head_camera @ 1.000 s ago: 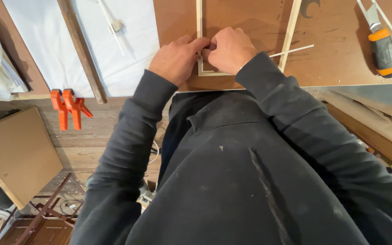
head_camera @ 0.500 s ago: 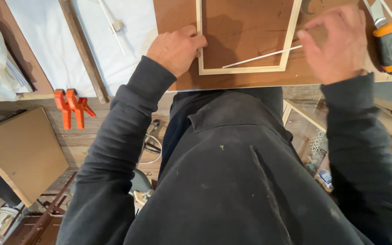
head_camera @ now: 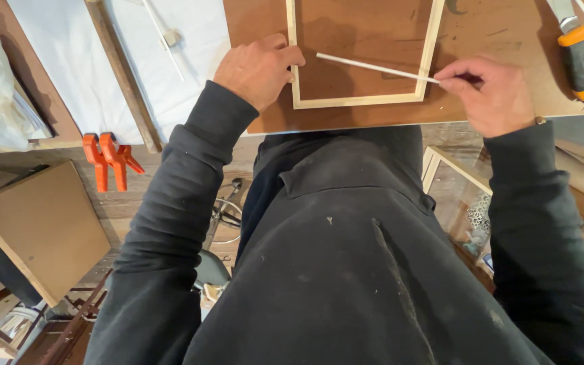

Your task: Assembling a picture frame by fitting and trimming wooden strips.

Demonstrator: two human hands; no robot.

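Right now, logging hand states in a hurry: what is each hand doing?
Left hand: closed, gripping the wooden frame at its left side.
Right hand: closed, pinching a thin wooden strip.

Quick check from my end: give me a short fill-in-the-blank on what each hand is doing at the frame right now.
1. The right hand pinches one end of a thin pale ____.
2. The left hand presses on the wooden frame's near-____ corner.
3. The frame lies on a ____ board.
4. The clamps beside the left sleeve are ____.

Missing words: stick; left; brown; orange
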